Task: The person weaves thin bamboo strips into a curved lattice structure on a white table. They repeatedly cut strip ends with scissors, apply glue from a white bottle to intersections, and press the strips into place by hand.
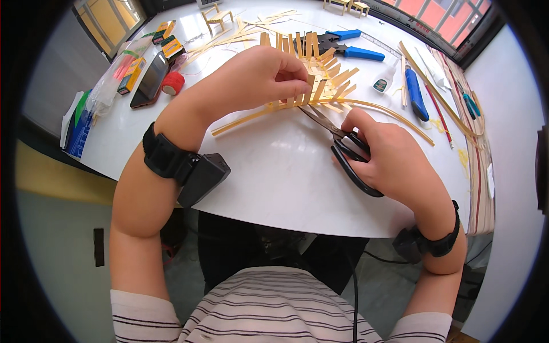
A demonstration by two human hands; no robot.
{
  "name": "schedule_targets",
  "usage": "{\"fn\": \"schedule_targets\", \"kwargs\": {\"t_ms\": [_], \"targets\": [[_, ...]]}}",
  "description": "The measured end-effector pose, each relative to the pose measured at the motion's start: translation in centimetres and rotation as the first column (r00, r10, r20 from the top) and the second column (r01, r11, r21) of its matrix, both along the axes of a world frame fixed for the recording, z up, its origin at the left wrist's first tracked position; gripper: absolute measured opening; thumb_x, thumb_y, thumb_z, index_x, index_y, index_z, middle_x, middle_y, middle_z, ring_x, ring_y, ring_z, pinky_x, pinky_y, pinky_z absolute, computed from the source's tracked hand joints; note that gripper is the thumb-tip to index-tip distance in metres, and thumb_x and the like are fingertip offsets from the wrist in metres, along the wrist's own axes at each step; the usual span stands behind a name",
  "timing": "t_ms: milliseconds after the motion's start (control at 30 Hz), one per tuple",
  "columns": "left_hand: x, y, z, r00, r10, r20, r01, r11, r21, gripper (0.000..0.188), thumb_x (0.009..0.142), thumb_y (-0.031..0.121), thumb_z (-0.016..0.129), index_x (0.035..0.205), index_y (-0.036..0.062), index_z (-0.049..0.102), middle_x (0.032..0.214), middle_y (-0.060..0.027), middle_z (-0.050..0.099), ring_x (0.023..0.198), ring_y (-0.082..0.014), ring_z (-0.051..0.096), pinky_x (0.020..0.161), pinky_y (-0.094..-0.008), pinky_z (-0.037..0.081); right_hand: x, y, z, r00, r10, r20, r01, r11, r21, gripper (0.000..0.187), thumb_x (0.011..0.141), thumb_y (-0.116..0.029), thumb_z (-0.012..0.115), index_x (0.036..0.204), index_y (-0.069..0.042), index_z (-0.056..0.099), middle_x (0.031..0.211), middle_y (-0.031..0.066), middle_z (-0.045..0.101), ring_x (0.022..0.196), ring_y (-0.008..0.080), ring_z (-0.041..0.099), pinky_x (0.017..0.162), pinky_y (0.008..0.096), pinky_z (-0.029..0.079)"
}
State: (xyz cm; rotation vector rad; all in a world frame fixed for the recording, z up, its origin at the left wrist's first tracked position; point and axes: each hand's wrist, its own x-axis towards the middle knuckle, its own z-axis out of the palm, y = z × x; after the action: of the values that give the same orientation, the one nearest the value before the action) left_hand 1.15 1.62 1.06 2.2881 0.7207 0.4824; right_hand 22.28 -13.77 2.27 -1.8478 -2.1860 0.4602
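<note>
A piece woven from pale bamboo strips (pixel 327 88) lies on the white table, its many strip ends standing up and fanning out. My left hand (pixel 269 74) is closed in a pinch at its near left side, thumb and fingertips on one upright bamboo strip (pixel 309 86). Black-handled scissors (pixel 325 122) are in my right hand (pixel 392 150), fingers around the handles. Their blades are slightly apart, with the tips at the near edge of the weave, just below the left fingertips. A long curved bamboo strip (pixel 403 117) runs along that near edge; my left hand hides part of the weave.
Behind the weave are blue-handled pliers (pixel 365 54) and loose bamboo strips (pixel 229 40). To the right lie a glue bottle (pixel 382 83), a blue cutter knife (pixel 416 97) and a red pencil (pixel 439 117). A phone (pixel 150 80) and red roll (pixel 172 83) sit left; a small chair (pixel 217 20) stands far back.
</note>
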Motion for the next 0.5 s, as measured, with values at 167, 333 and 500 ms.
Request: {"fn": "schedule_targets", "kwargs": {"t_ms": [167,333,500], "targets": [[-0.6,-0.1,0.0,1.000,0.008,-0.004,-0.008,1.000,0.013,0.023,0.093,0.018,0.070,0.102,-0.0031,0.071,0.084,-0.0079,0.071,0.074,-0.0134,0.064,0.071,-0.0274,0.052,1.1,-0.8,3.6,0.978,-0.066,-0.197,0.036,0.988,-0.153,0.040,0.077,-0.022,0.084,0.105,-0.008,0.059,0.072,0.0109,0.064,0.067,0.0224,0.063,0.064,0.0319,0.047],[-0.3,-0.1,0.1,0.999,-0.039,0.011,0.036,0.981,0.191,0.024,0.091,0.020,0.069,0.102,-0.0006,0.073,0.083,-0.0125,0.071,0.072,-0.0211,0.065,0.070,-0.0318,0.052,12.1,0.0,4.1,0.902,-0.265,-0.342,0.385,0.853,0.354,0.047,0.095,-0.033,0.075,0.128,-0.006,0.056,0.084,0.0007,0.053,0.073,0.0078,0.046,0.064,0.0223,0.040],[-0.4,-0.4,0.0,0.997,-0.056,0.045,0.042,0.963,0.266,0.022,0.089,0.020,0.069,0.101,0.0028,0.074,0.086,-0.0164,0.072,0.075,-0.0304,0.067,0.070,-0.0374,0.053,23.4,2.7,-1.3,0.866,-0.489,0.102,0.407,0.809,0.425,0.041,0.095,-0.018,0.065,0.134,-0.006,0.058,0.100,0.0165,0.069,0.085,0.0287,0.066,0.080,0.0378,0.051]]}}
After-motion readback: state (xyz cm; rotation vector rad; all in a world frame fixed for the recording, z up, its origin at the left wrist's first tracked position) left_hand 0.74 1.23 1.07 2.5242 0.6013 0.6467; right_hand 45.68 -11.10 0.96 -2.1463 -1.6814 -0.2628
